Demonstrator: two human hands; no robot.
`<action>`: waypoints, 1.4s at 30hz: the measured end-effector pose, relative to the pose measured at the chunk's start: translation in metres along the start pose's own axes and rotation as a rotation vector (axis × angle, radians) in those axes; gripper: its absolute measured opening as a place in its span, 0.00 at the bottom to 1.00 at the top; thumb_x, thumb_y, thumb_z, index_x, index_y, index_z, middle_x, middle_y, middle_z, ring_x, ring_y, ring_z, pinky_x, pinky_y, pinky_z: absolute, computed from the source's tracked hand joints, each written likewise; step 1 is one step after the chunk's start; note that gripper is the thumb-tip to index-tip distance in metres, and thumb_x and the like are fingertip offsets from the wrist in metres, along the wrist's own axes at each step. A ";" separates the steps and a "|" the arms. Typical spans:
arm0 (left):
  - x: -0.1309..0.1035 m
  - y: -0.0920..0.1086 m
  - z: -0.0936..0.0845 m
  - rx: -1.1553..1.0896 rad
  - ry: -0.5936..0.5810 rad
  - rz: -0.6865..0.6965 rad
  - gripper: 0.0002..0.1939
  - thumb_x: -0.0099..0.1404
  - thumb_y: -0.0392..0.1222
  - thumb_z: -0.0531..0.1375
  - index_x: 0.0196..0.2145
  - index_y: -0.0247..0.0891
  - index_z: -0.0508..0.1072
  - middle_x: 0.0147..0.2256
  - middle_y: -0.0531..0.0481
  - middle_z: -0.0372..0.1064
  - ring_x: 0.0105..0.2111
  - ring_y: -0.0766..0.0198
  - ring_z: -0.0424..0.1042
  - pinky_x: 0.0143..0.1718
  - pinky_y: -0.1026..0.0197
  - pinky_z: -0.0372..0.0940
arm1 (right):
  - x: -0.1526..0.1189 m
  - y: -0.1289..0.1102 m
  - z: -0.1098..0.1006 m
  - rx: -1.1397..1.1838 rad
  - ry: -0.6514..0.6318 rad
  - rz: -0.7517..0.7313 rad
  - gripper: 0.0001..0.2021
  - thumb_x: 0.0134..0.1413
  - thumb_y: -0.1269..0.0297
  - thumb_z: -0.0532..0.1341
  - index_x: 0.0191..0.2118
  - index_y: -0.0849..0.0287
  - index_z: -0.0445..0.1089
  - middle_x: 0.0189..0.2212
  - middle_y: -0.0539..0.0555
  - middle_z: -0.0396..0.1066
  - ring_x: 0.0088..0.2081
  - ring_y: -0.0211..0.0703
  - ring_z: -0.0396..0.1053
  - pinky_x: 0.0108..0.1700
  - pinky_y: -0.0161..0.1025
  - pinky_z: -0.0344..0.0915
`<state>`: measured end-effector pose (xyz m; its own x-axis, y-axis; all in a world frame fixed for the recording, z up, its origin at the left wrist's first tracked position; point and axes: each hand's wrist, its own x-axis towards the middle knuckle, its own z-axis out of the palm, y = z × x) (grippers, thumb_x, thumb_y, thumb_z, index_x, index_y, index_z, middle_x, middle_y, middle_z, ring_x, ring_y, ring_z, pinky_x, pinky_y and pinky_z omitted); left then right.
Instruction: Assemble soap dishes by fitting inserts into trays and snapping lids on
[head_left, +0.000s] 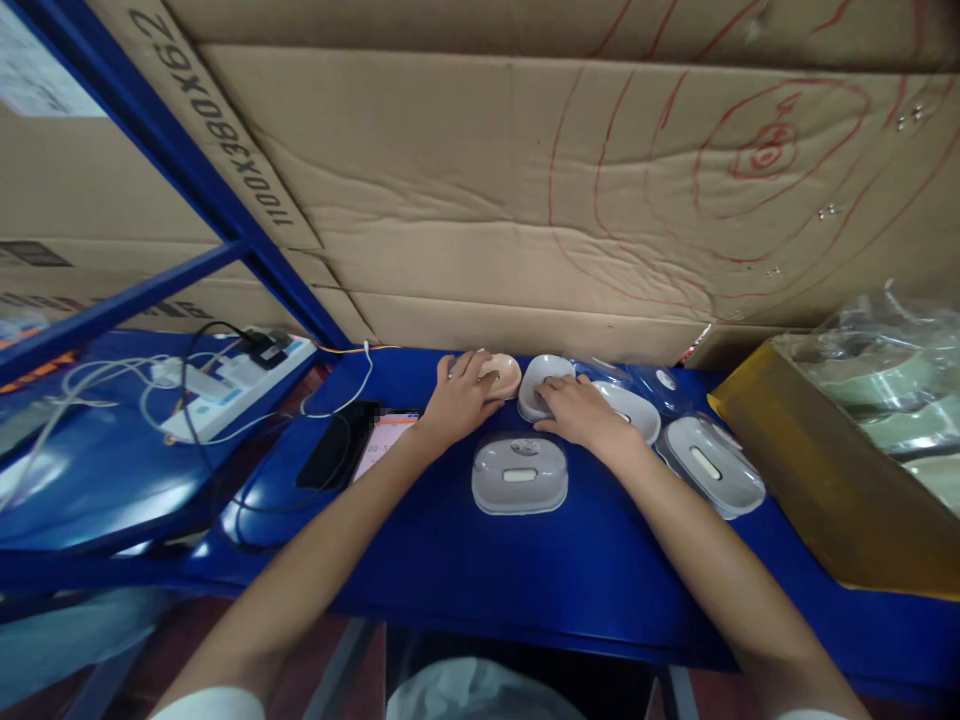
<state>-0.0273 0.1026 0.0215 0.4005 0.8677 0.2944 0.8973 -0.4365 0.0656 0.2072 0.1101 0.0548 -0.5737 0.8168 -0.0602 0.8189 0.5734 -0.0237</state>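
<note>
My left hand [465, 395] reaches to the back of the blue table, its fingers closed over a pink oval dish [508, 374]. Beside it, my right hand [577, 405] grips a light grey oval dish [534, 378], with fingertips inside the rim and the thumb near its front edge. A whitish dish [641, 412] lies partly under my right wrist. In front of my hands sits a grey oval piece [520, 490] with a pale slot and a round sticker, looking like a soap dish under a clear cover. A similar grey piece [712, 465] rests tilted at the right.
Clear plastic covers [660, 388] lie behind my right hand. A cardboard box [840, 500] of plastic-wrapped green pieces stands right. Left are a phone [382, 440], a dark device [330, 450], cables and a power strip [247, 385]. Cardboard [450, 180] walls the back.
</note>
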 end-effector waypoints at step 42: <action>-0.086 0.069 -0.040 -0.096 0.071 0.261 0.12 0.78 0.45 0.60 0.56 0.42 0.73 0.55 0.39 0.74 0.53 0.46 0.76 0.52 0.44 0.71 | -0.093 0.057 0.013 0.167 0.093 0.177 0.18 0.76 0.63 0.54 0.64 0.59 0.70 0.59 0.63 0.77 0.59 0.54 0.76 0.61 0.48 0.67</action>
<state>-0.0075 -0.0110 0.0386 0.5986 0.7057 0.3792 0.7427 -0.6662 0.0676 0.3081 0.0659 0.0461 -0.4142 0.9101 0.0139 0.8932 0.4093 -0.1863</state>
